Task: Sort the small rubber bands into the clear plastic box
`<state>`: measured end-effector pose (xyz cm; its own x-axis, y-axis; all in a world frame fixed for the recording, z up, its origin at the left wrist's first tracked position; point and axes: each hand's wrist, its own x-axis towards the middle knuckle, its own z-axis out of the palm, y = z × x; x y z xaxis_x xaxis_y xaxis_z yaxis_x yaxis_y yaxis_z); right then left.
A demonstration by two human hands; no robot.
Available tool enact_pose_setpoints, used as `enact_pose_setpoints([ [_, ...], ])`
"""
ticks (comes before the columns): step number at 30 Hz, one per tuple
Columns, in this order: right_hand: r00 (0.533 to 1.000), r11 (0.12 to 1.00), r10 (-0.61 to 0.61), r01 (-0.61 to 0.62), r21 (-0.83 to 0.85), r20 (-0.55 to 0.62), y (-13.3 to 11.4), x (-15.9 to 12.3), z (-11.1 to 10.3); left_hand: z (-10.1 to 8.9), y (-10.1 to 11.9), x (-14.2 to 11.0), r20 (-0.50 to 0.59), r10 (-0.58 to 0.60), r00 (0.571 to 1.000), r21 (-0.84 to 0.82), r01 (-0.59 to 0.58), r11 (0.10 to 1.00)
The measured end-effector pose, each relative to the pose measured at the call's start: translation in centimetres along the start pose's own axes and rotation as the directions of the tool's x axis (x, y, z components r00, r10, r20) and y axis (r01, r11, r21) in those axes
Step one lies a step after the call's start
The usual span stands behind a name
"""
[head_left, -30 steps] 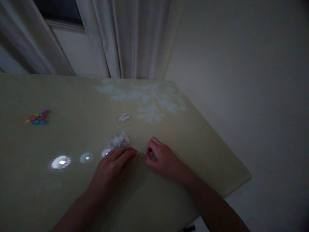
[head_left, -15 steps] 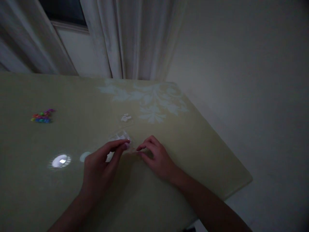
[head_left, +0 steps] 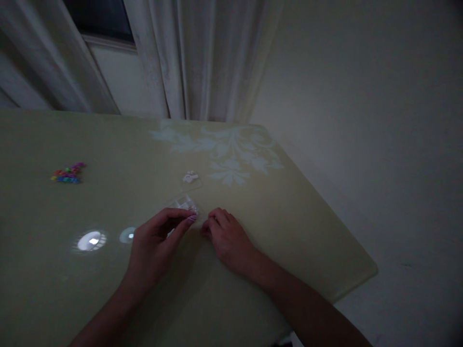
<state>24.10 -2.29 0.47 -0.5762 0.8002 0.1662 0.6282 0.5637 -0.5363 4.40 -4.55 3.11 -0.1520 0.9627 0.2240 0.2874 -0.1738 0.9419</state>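
My left hand (head_left: 155,238) is closed in a pinch, thumb and forefinger meeting beside a small clear plastic box (head_left: 185,199) with compartments. Something pale and tiny shows at those fingertips, too small to name. Just to the right, my right hand (head_left: 227,241) has its fingers curled together low over the table; whatever they hold, if anything, is hidden. White bits lie in the box, whose near part the left hand covers. Beyond it, a small white piece (head_left: 190,177) lies on or in something clear with a thin outline.
A small heap of brightly coloured pieces (head_left: 68,173) lies on the table (head_left: 108,299) at the left. Lamp reflections shine on the glossy top. The table's right edge slants past my right arm; curtains (head_left: 202,62) and a wall stand behind.
My right fingers have curled in more, their tips turning downward near the left hand. The left hand has shifted slightly right, still pinched.
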Motion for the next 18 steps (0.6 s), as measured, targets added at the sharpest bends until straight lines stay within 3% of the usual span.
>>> enact_pose_setpoints([
  [2,0.996,0.977,0.052,-0.037,0.212,-0.067,-0.3,0.0,-0.7,0.0,-0.2,0.0,0.050,0.005,0.999,-0.014,-0.005,1.000],
  [5,0.972,0.873,0.162,-0.062,0.484,-0.168,-0.8,0.0,-1.7,-0.1,-0.4,0.0,0.135,0.038,0.990,0.002,-0.039,0.999],
  [8,0.974,0.789,0.187,-0.068,0.611,-0.132,-1.2,0.0,-2.1,-0.2,-0.4,0.0,0.173,0.123,0.977,0.029,-0.130,0.991],
  [14,0.986,0.729,0.154,-0.073,0.681,-0.059,-1.7,-0.3,-1.9,-0.2,-0.4,0.1,0.178,0.205,0.962,0.026,-0.213,0.977],
  [18,0.986,0.852,0.123,-0.046,0.521,-0.113,-1.3,-0.4,-1.2,-0.6,-0.2,0.2,0.113,0.160,0.981,0.033,-0.165,0.986],
])
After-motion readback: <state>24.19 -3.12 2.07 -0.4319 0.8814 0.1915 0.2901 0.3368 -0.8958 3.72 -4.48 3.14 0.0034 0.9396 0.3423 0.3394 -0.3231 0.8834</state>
